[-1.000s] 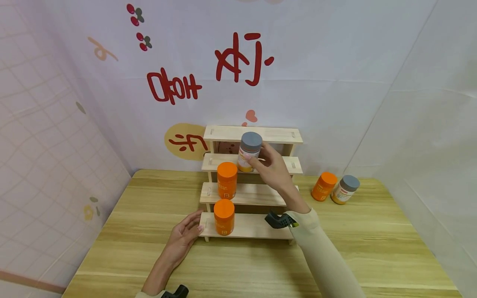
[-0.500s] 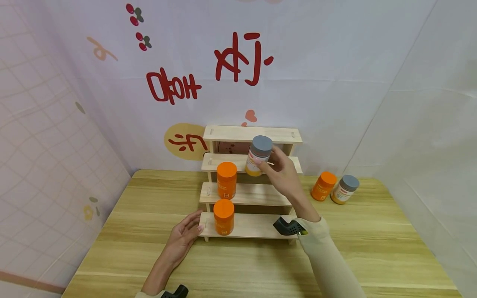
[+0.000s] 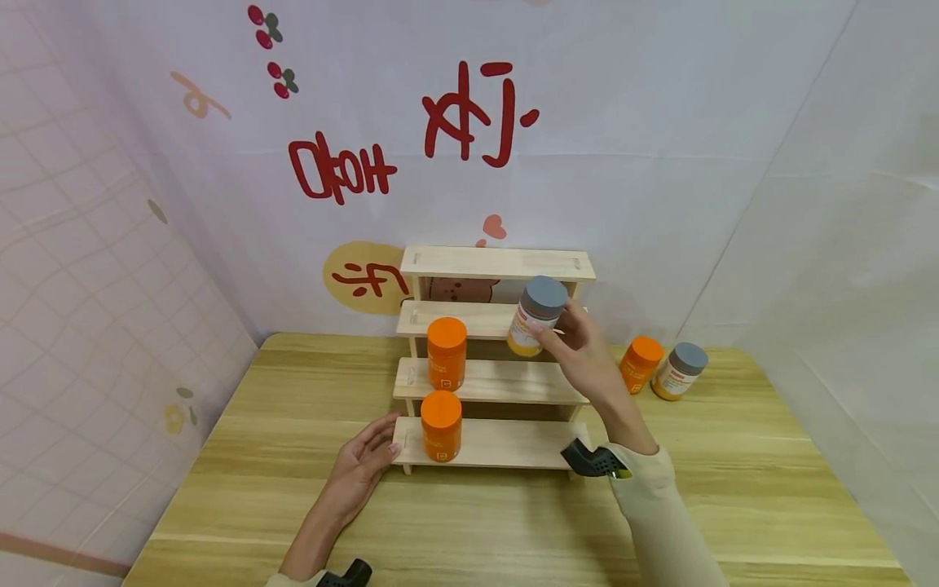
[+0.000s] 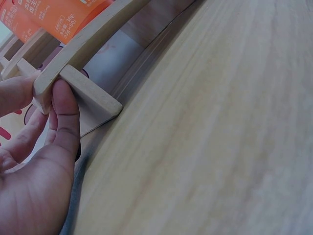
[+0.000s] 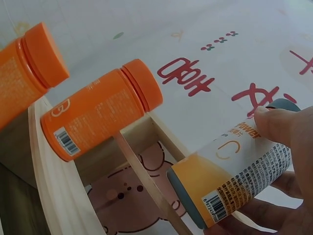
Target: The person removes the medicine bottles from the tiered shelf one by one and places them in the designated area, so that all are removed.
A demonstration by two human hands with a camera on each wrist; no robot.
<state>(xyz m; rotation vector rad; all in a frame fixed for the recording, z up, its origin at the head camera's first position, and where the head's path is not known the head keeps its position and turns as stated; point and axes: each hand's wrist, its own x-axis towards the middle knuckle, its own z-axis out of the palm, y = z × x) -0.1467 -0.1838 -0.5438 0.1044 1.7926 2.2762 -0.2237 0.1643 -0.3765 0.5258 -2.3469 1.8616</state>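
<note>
"On the worktop (image 3: 469,522), what is listed?"

"One wooden rack (image 3: 477,262), pale, four stepped tiers. One orange jar (image 3: 442,430), upright on the lowest tier, left part. A second orange jar (image 3: 447,356), upright on the tier above, also left. Right of the rack, standing just beside each other: a third orange jar (image 3: 641,365) and a grey-lidded jar (image 3: 680,373)."

"Differences from the earlier frames?"

"One piece moved: the held jar (image 3: 531,314), grey lid, white and yellow label with a large C. Formerly about mid-rack, at the second tier from the top; now farther right, lower in the head view and more tilted. The right hand (image 3: 587,355) has travelled with it, and its wrist now overlaps the third orange jar, previously seen whole. Rack, its two orange jars and the left hand (image 3: 359,471): places unchanged."

"Fingers, right hand?"

"Grasping the held jar: thumb across the label, the others curled round the far side, parted just to the jar's width. Its base shows below the front edge of the second tier from the top; contact with the rack, cannot tell."

"Fingers, left hand?"

"Grasping, narrowly parted: thumb and fingers pinch the left end of the lowest tier, one digit against the support beneath."
</note>
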